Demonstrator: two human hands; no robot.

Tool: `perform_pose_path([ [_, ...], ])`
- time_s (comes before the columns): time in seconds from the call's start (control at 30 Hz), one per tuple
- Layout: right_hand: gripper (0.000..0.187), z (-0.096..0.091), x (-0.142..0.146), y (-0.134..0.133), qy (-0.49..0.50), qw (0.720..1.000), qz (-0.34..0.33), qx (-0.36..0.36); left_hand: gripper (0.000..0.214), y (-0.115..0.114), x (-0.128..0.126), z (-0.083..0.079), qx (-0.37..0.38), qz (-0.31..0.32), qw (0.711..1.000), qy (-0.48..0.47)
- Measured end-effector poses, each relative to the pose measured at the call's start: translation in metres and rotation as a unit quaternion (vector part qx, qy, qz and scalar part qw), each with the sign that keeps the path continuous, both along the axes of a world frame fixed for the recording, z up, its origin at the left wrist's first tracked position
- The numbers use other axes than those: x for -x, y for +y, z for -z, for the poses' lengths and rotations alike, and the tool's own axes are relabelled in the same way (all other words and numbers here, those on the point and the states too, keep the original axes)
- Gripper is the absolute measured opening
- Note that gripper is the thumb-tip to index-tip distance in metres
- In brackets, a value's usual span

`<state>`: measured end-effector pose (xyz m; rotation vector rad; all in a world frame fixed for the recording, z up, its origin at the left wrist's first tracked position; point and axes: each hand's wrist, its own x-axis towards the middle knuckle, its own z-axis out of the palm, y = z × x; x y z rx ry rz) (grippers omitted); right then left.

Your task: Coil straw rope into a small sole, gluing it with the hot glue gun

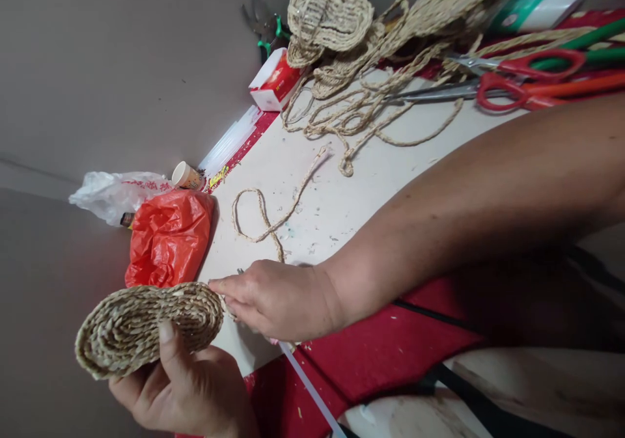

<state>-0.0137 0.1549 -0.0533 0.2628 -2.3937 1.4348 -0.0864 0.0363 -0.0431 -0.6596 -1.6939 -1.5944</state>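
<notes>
A coiled, braided straw shoe sole (146, 327) is tilted up at the lower left. My left hand (190, 386) grips it, thumb pressed on its face and fingers behind. My right hand (288, 298) is closed at the sole's narrower end, fingertips at its edge. What its fingers hold is mostly hidden. A small bit of metal shows above its knuckles, and a clear stick (312, 386) extends from below it. A braided straw cord (263, 223) loops across the white tabletop (361, 210) and runs behind my right hand.
A red plastic bag (170, 236), paper cup (187, 176) and clear sticks (232, 142) line the wall side. Further up are a red-white box (278, 80), pliers (263, 25), finished straw soles (329, 15), tangled cord (351, 112) and red-handled scissors (502, 93). A black cable (434, 315) crosses red cloth.
</notes>
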Motion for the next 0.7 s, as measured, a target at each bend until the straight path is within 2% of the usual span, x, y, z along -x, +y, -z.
perform_pose_path([
  [0.17, 0.025, 0.001, 0.002, 0.005, -0.003, 0.999, -0.001, 0.051, 0.039, -0.007, -0.003, -0.002, 0.034, 0.001, 0.995, -0.098],
  [0.33, 0.027, 0.005, 0.009, 0.006, 0.051, 0.994, 0.066, 0.072, 0.044, -0.011, -0.002, 0.0, 0.038, 0.048, 0.992, -0.111],
  [0.43, 0.028, 0.005, 0.013, 0.007, 0.069, 0.988, 0.078, 0.111, 0.046, -0.013, -0.003, 0.006, 0.038, 0.06, 0.992, -0.107],
  [0.57, 0.026, 0.005, 0.017, 0.009, 0.083, 0.981, 0.082, 0.152, 0.04, -0.023, -0.005, 0.018, 0.134, 0.001, 0.987, -0.087],
  [0.7, 0.027, 0.006, 0.018, 0.01, 0.117, 0.975, 0.082, 0.168, 0.041, -0.039, 0.004, 0.027, 0.251, -0.013, 0.967, -0.048],
])
